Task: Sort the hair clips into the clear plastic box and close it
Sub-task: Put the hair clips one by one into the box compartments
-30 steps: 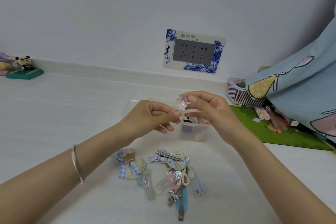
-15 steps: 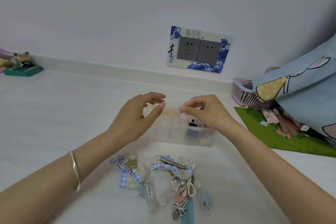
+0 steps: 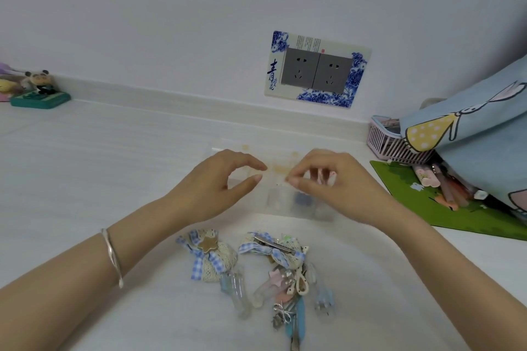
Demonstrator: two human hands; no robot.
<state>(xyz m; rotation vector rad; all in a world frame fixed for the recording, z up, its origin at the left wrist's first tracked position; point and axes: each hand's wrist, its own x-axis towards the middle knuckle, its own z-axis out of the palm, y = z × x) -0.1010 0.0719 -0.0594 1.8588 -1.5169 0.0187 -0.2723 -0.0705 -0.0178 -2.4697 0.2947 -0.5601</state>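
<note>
**Both hands hovering over the clear box, clips heaped at the near edge**

Lying toward the far side of the white tabletop (image 3: 85,165), long axis running left to right: a clear plastic box (image 3: 281,179), thin-walled and see-through, small blurred clips showing in its near compartments. Hovering over it, left hand (image 3: 211,188) with thumb and forefinger curved apart in a narrow C, holding nothing. Beside it, right hand (image 3: 333,182) with fingertips drawn close together; impossible to tell whether anything is pinched there.

Resting nearer the front edge: pile of hair clips (image 3: 285,279), mixing gingham ribbon, cream lace, glossy clear plastic and a metal clasp, mostly pointing front to back. Just left of it, lace bow clip (image 3: 208,256) with a tan star.

Standing behind: plain white wall, socket plate (image 3: 316,68) edged in blue flowers. Sitting at the right edge: green mat (image 3: 413,202), pink basket (image 3: 390,142).
</note>
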